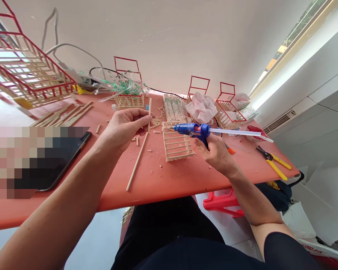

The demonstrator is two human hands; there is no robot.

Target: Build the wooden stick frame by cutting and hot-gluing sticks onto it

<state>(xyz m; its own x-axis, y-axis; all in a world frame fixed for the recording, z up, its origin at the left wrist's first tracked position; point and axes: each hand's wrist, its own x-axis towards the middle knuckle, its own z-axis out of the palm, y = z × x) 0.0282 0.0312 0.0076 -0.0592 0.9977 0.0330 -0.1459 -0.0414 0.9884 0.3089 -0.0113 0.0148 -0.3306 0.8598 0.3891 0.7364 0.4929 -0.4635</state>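
My left hand (126, 125) pinches a thin wooden stick (149, 112) and holds it upright over the red table (157, 180). My right hand (215, 152) grips a blue glue gun (193, 130) with a white glue rod sticking out the back; its nozzle points left toward the stick. Under the gun lies a small ladder-like frame of wooden sticks (177, 142). A long loose stick (137, 161) rests on the table between my hands.
A black phone (59, 161) lies at left beside loose sticks (64, 114). Stick baskets with red frames (25, 71) (128, 95) (228, 108), packs of sticks (173, 107), crumpled tissue (201, 107) and yellow-handled pliers (273, 161) are on the table. A red stool (222, 202) stands below.
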